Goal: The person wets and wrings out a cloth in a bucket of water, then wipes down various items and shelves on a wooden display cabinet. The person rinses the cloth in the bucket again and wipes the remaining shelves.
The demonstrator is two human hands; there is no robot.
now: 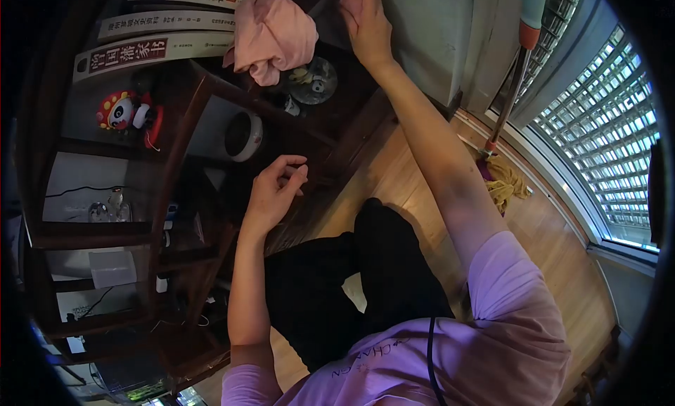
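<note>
My right hand (370,32) is raised at the top, beside a pale panel. Its fingers close on a piece of pink cloth (351,6), partly cut off by the frame's edge. My left hand (275,188) hovers in front of the dark wooden shelf unit (199,117). Its fingers are loosely curled in, and nothing shows between them. Above it, a bunched pink cloth (273,36) lies on the shelf beside the books. Next to this bundle stands a round glass item (314,81).
Several thick books (158,51) fill the upper left. Lower shelves hold a red-and-white figurine (119,112), a round white-rimmed object (244,136) and small glass pieces (109,207). A mop (508,177) leans by the window (598,131) at right, on the wooden floor (548,244).
</note>
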